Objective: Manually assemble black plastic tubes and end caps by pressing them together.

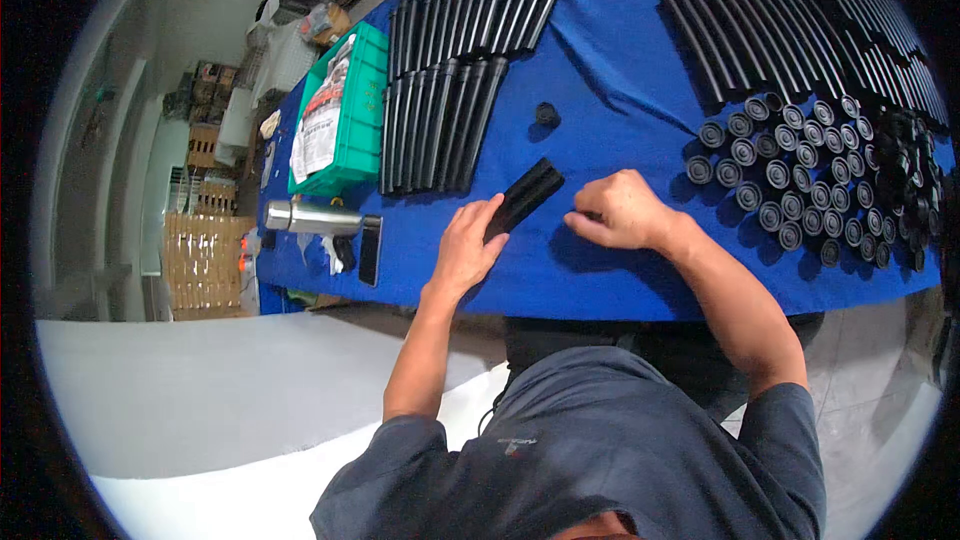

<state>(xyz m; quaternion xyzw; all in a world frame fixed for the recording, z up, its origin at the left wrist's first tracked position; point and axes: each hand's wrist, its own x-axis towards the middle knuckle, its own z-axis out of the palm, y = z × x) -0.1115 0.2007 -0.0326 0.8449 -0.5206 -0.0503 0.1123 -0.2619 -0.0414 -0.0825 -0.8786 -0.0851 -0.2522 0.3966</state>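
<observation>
Tube (526, 196), black and slanting, lies with its near end inside the grip of the left hand (470, 245), thumb on one side and fingers on the other, spread only as wide as the piece itself. Its longer, bare part sticks out past the fingertips, up and to the right over the blue-covered worktop (590, 70). Just beyond that free end, well apart from it, the right hand (622, 215) hangs with curled fingers; whether anything sits inside that grip I cannot tell. A single black cap (546, 115) rests on the cloth farther out from the tube's far end. Rows of dark tubes (440, 125) lie at upper left, beside a green crate (366, 130), while many round caps (808, 180) cover the right side.
</observation>
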